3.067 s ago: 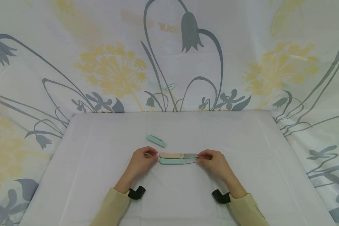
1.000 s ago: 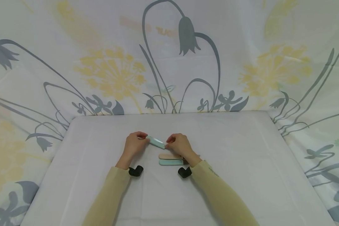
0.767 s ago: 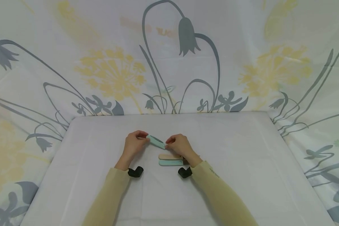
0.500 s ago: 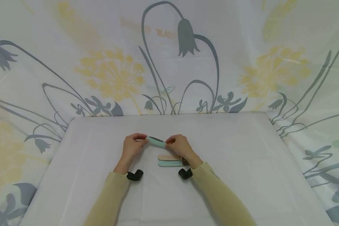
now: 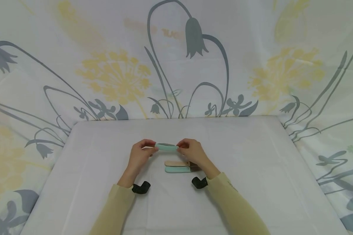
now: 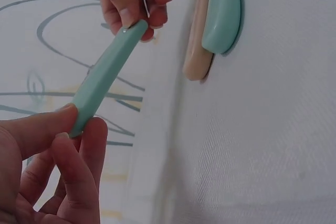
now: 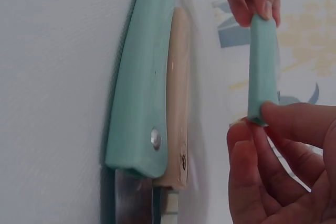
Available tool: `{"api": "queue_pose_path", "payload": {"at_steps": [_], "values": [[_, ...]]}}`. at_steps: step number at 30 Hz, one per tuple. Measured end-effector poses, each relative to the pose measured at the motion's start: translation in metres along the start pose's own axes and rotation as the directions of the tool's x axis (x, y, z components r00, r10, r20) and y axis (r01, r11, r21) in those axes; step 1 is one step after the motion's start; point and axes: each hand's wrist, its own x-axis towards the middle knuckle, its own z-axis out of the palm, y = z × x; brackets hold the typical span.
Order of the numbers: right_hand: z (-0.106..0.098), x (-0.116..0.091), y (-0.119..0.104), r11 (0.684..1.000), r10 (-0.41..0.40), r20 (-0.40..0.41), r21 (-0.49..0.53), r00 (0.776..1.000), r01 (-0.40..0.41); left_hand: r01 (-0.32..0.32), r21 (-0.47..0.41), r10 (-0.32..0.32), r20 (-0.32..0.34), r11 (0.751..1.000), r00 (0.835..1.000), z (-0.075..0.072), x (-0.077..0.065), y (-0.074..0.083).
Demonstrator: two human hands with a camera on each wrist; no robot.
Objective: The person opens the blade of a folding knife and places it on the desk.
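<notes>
A mint-green folding knife (image 5: 166, 148), its blade folded into the handle, is held up level between both hands. My left hand (image 5: 139, 156) pinches its left end between thumb and fingers. At the opposite end, the riveted one, my right hand (image 5: 194, 151) pinches it the same way. Below them on the table lie two unfolded knives side by side, a peach-handled knife (image 5: 176, 163) and a mint-handled knife (image 5: 177, 169). In the head view the right hand and wrist hide part of their blades; the right wrist view shows a metal blade (image 7: 133, 198) leaving the mint handle.
A white cloth covers the table (image 5: 91, 182). Behind its far edge rises a curtain (image 5: 170, 75) printed with grey and yellow flowers. Black camera mounts (image 5: 141, 188) sit at both wrists, near the sleeve cuffs.
Both hands have moved from the two unfolded knives to the folded mint knife behind them. They have lifted it off the cloth and turned it from slanted to nearly level.
</notes>
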Motion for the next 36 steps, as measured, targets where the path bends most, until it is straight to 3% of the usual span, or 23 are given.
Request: {"api": "queue_pose_path", "payload": {"at_steps": [15,23,26,36], "values": [[-0.024,-0.037,0.001,0.998,-0.056,-0.048,0.019,0.997,0.057,0.006,-0.042,0.000,0.145,0.999,0.989,0.014,-0.024,0.005],[-0.040,-0.060,0.001,0.995,-0.099,-0.043,0.001,0.994,0.100,0.017,-0.077,0.001,0.231,0.997,0.973,0.022,-0.039,0.011],[-0.045,-0.068,0.001,0.994,-0.109,-0.027,0.003,0.994,0.109,0.015,-0.050,-0.002,0.244,0.999,0.970,0.026,-0.047,0.015],[-0.042,-0.079,-0.005,0.982,-0.186,0.039,0.041,0.982,0.184,0.001,-0.038,0.010,0.296,0.999,0.955,0.034,-0.056,0.006]]}}
